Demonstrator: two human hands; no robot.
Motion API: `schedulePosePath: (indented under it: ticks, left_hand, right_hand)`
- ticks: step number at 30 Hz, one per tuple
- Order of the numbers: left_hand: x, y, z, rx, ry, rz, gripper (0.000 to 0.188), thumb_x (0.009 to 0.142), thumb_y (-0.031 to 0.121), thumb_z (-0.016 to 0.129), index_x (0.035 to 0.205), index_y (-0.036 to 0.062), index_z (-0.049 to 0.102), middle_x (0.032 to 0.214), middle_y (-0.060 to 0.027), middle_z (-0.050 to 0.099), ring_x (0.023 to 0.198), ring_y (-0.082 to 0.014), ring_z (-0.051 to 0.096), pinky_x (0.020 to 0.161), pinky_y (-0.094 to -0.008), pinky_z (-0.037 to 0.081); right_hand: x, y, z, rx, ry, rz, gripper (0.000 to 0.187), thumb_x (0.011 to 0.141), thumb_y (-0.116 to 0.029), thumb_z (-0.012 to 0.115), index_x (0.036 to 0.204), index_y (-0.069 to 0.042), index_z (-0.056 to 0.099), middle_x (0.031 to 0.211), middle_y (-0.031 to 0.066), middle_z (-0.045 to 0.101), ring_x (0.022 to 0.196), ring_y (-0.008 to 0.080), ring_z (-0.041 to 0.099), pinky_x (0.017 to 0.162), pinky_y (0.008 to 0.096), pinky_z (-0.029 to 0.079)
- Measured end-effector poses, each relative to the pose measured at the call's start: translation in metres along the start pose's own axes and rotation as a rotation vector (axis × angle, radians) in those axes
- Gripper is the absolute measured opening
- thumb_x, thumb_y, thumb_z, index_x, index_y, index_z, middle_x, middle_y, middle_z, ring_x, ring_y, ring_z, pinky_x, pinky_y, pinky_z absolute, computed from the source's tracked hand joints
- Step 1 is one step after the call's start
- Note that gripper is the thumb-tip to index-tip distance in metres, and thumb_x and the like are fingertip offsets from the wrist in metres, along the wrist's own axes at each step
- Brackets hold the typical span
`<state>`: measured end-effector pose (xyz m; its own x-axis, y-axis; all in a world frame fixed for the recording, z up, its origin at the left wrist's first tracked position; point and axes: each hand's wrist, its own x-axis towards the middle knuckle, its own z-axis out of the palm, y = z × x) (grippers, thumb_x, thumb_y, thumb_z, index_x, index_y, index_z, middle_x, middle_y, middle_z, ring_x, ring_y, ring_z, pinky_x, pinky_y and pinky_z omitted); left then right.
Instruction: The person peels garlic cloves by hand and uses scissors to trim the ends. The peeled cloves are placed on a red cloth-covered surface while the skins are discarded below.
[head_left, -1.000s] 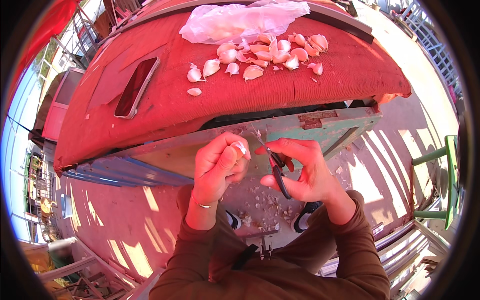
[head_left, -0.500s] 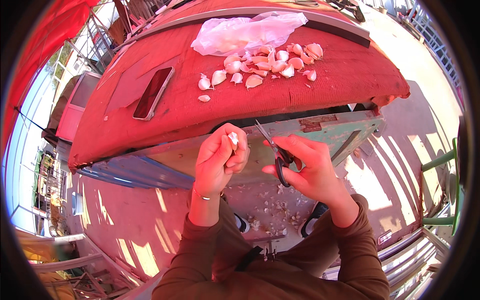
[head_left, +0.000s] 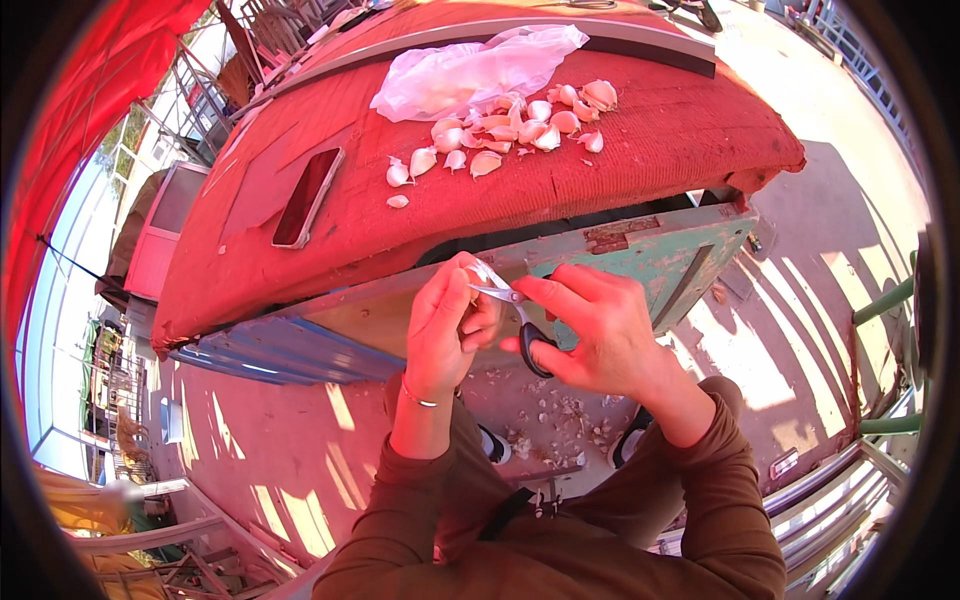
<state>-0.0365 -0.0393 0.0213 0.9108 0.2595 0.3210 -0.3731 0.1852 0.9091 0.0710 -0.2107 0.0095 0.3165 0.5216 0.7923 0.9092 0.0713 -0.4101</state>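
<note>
Between the thumb and curled fingers of my left hand (head_left: pixel 440 325) a garlic clove is pinched, mostly covered by the fingers and the blades. My right hand (head_left: pixel 600 325) grips black-handled scissors (head_left: pixel 538 350), fingers in the loops. Their blades are parted and reach the clove at my left fingertips. Both hands are in front of the table's near edge. Beyond them, a pile of garlic cloves (head_left: pixel 487 163) lies on the red cloth-covered table (head_left: pixel 400 240), beside a crumpled translucent plastic bag (head_left: pixel 470 75).
A phone (head_left: pixel 308 198) lies on the table's left part. A long metal bar (head_left: pixel 650 48) crosses behind the bag. Garlic peelings (head_left: pixel 560 425) litter the ground between my shoes. A green chair (head_left: pixel 888 300) stands at the right.
The scissors have moved left from beside my left hand, and their blades have come to the clove and spread. The view has shifted slightly.
</note>
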Motion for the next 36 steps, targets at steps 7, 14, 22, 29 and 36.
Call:
schedulePosePath:
  ticks: [7,14,22,29,36]
  left_hand:
    - [-0.002,0.002,0.001,0.054,0.039,-0.028,0.039,0.117,0.034,0.039,0.101,0.0017,0.053,0.066,0.0039,0.036,0.050,-0.0044,0.029,0.048,-0.0210,0.023]
    - [-0.003,0.004,0.010,0.114,0.114,-0.035,0.037,0.117,0.033,0.039,0.108,0.0010,0.056,0.070,0.0050,0.037,0.053,-0.0033,0.031,0.050,-0.0201,0.026]
    - [-0.006,-0.004,0.006,0.119,0.106,0.034,0.039,0.118,0.036,0.038,0.107,0.0023,0.055,0.072,0.0055,0.035,0.055,-0.0029,0.028,0.050,-0.0209,0.024]
    - [-0.006,-0.008,-0.003,0.018,0.011,0.018,0.040,0.117,0.039,0.041,0.100,0.0050,0.052,0.071,0.0058,0.034,0.056,-0.0034,0.024,0.050,-0.0224,0.021]
    - [-0.006,-0.006,-0.003,0.080,-0.013,0.027,0.045,0.116,0.045,0.041,0.101,0.0045,0.053,0.070,0.0081,0.034,0.056,-0.0019,0.024,0.051,-0.0222,0.019]
  right_hand:
    - [-0.001,0.000,0.001,0.049,-0.036,0.027,0.048,0.070,-0.019,0.088,0.114,-0.006,0.073,0.078,0.0076,0.060,0.066,0.0291,0.063,0.058,0.0403,0.050]
    - [-0.001,0.003,0.002,-0.047,-0.026,-0.012,0.051,0.069,-0.020,0.088,0.115,-0.006,0.072,0.080,0.0082,0.059,0.068,0.0294,0.063,0.059,0.0408,0.050]
    - [-0.001,0.002,0.009,0.003,0.000,-0.002,0.049,0.068,-0.021,0.091,0.112,-0.006,0.075,0.078,0.0067,0.060,0.066,0.0272,0.062,0.057,0.0389,0.049]
    - [-0.001,0.000,0.005,0.149,-0.091,0.093,0.048,0.072,-0.023,0.087,0.115,-0.006,0.072,0.080,0.0100,0.061,0.068,0.0324,0.065,0.059,0.0424,0.051]
    - [-0.005,0.003,0.010,0.173,-0.082,0.076,0.050,0.072,-0.026,0.094,0.110,-0.001,0.073,0.074,0.0083,0.059,0.060,0.0246,0.060,0.053,0.0370,0.046]
